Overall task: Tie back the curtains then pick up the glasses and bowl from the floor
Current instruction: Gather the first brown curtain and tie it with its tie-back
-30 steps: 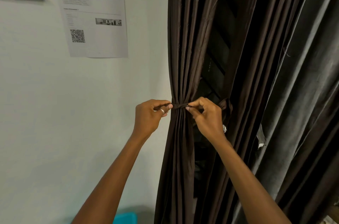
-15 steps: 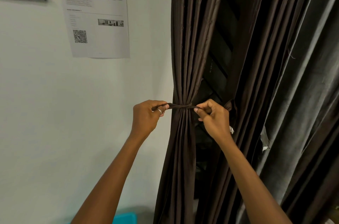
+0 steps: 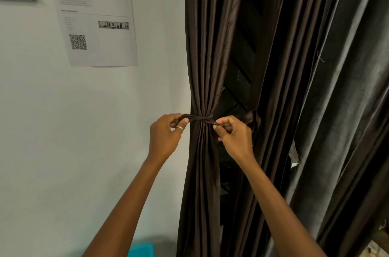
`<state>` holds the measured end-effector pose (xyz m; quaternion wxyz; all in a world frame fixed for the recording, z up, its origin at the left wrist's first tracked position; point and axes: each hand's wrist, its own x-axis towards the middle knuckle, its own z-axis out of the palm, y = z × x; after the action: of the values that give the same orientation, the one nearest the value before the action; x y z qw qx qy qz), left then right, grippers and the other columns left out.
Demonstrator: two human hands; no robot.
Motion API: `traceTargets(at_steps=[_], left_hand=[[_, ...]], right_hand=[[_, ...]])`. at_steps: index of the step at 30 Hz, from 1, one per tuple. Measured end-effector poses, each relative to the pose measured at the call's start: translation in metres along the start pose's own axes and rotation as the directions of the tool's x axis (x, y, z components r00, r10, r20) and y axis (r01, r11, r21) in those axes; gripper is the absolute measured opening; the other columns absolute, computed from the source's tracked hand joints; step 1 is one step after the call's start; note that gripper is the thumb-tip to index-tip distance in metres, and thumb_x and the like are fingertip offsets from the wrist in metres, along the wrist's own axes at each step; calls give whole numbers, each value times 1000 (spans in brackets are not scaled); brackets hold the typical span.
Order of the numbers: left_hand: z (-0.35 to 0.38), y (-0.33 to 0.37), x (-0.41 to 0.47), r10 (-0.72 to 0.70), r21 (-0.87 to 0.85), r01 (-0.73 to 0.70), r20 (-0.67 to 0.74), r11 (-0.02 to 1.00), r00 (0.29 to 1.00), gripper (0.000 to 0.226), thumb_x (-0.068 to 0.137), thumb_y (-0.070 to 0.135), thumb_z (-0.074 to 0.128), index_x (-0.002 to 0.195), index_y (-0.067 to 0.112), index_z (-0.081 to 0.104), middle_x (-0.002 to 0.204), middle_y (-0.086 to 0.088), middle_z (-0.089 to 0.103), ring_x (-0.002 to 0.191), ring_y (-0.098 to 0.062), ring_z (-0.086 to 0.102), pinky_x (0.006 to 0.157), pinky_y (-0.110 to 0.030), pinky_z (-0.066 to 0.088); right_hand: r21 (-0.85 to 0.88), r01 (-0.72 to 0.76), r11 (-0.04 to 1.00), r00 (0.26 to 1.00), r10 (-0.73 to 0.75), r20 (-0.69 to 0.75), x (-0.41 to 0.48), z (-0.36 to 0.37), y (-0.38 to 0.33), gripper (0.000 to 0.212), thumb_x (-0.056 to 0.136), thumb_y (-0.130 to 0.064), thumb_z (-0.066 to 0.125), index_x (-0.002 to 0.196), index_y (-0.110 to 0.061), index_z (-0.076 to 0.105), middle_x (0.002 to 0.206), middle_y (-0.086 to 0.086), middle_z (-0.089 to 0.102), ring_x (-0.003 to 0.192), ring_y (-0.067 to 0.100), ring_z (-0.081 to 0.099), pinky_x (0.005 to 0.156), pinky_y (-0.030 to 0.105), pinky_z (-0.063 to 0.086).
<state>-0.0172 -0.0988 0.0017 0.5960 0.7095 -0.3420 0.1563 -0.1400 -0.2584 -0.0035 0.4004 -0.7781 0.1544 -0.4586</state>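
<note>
Now the thin brown cloth tie (image 3: pixel 200 118), pinched by the left hand (image 3: pixel 166 137) and right hand (image 3: pixel 233 138), has been pulled tighter round the dark brown curtain (image 3: pixel 203 57), so it looks nearly knotted.

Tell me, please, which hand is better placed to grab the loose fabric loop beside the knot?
Probably the right hand: it pinches the tie end just beside the loop, while the left hand holds the other end across the knot.

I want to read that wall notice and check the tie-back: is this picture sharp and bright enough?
Head view: print on the notice is smeared, unreadable; the tie-back is evenly lit, fairly sharp; the gap beside the curtain is very dark.
</note>
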Motion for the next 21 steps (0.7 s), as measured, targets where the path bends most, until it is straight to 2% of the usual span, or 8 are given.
traceTargets(at_steps=[2,6,10,12,15,18,21], left_hand=[[5,2,-1,-16,21,16,4,1000,1000,28,94,35,70,119,22,73,109,7,69,90,-13,69,81,-22,58],[15,-1,-6,-114,41,114,-9,993,993,36,94,38,68,128,25,63,119,8,64,92,-12,68,85,-37,61],[26,-4,-17,-272,141,271,-9,952,962,51,95,44,65,137,19,55,128,4,65,95,-22,72,97,-47,56],[33,-3,-24,-305,182,299,7,937,952,51,96,46,63,137,17,56,129,2,66,99,-25,72,99,-48,55],[47,1,-37,-318,185,304,47,934,947,44,96,44,63,132,18,61,122,2,70,101,-23,71,96,-47,57],[63,5,-50,-305,157,289,84,944,949,37,95,42,65,125,20,66,109,3,74,96,-19,72,91,-46,60],[73,7,-60,-297,149,278,119,949,948,32,96,41,66,121,21,69,99,7,76,88,-11,73,88,-43,62]], right_hand=[[10,-19,1000,1000,19,-1,0,-3,4,13,92,-13,73,100,-24,70,89,-9,72,84,7,71,72,36,64],[22,-46,999,999,46,-4,-3,-15,13,14,93,-13,72,105,-21,70,93,-10,71,88,5,70,76,37,64],[16,-83,996,997,83,-9,-7,-33,30,11,94,-17,71,105,-21,71,93,-11,71,90,6,70,76,35,64],[18,-103,994,995,103,0,-11,-43,39,10,95,-17,69,105,-21,71,94,-10,70,91,9,70,70,30,64],[13,-122,992,993,122,12,-16,-56,49,11,96,-17,68,103,-25,70,94,-11,69,91,11,71,64,24,62],[-3,-144,990,990,144,6,-19,-70,65,11,96,-20,68,100,-30,71,91,-14,70,90,7,70,76,35,64],[-4,-163,987,987,163,-4,-23,-78,74,13,96,-21,67,99,-34,70,89,-13,71,89,5,70,79,38,63]])
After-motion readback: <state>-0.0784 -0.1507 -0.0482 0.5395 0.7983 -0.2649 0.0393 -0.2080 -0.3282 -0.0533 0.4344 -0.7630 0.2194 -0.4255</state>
